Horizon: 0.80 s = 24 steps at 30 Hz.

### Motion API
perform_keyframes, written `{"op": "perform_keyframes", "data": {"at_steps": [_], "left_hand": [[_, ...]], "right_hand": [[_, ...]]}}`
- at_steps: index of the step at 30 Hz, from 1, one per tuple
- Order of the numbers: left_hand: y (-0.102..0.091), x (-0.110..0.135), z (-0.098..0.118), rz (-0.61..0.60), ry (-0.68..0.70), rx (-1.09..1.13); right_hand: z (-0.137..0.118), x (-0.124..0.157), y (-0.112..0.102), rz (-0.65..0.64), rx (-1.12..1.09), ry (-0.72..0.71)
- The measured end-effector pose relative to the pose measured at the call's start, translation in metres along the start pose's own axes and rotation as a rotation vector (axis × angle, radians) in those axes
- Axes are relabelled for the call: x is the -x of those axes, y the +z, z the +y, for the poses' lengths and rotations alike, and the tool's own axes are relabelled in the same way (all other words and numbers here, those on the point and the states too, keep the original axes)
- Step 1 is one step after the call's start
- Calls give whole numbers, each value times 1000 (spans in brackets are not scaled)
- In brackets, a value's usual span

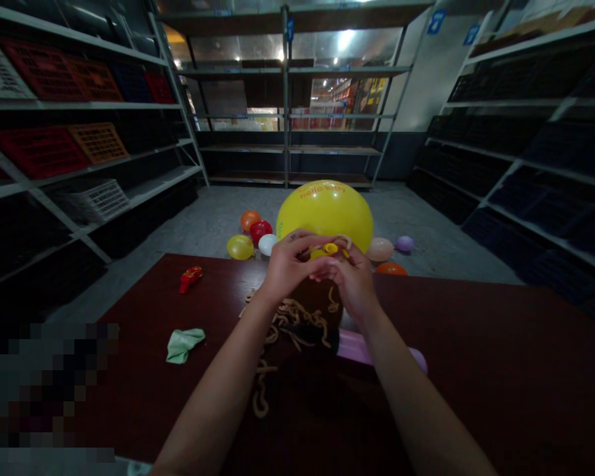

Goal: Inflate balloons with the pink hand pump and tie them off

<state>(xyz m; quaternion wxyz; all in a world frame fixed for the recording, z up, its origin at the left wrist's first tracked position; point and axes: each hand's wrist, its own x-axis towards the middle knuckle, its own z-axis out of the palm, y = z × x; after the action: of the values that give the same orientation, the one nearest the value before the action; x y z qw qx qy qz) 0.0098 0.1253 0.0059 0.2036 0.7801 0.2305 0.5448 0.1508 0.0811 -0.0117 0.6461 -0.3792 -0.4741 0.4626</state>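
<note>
A broad, smooth, dark red table [476, 370] spreads beneath the grip, and just beyond the grip swells the round, glossy yellow balloon [324, 208], with red print on top and its rolled neck [330, 249] pointing back into the fingers. The left hand [287, 268] and right hand [352, 281] meet fingertip to fingertip, both pinched tight on that neck. Directly below the grip lies a loose tangle of thin tan rubber bands [290, 317], and off to the left a limp, crumpled green balloon [183, 344] and a small red balloon [190, 277].
</note>
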Motion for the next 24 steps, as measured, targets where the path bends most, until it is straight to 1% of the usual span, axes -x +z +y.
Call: {"op": "perform_keyframes", "data": {"at_steps": [4,7,10,13,16,21,24], "left_hand": [[-7,-1,0,70,-4,-90],[-9,-1,0,101,42,-150],[-9,-1,-1,76,125,-189],[-9,-1,-3,67,179,-191],[-9,-1,-6,62,177,-195],[-11,1,-9,37,138,-221],[-12,1,-9,15,151,-197]], "right_hand": [[-1,-14,9,-60,1,39],[4,-19,14,-72,-20,64],[9,-20,15,-74,-39,82],[10,-19,11,-136,-78,122],[8,-18,7,-178,-108,164],[4,-19,7,-200,-130,202],[-1,-19,5,-220,-128,226]]}}
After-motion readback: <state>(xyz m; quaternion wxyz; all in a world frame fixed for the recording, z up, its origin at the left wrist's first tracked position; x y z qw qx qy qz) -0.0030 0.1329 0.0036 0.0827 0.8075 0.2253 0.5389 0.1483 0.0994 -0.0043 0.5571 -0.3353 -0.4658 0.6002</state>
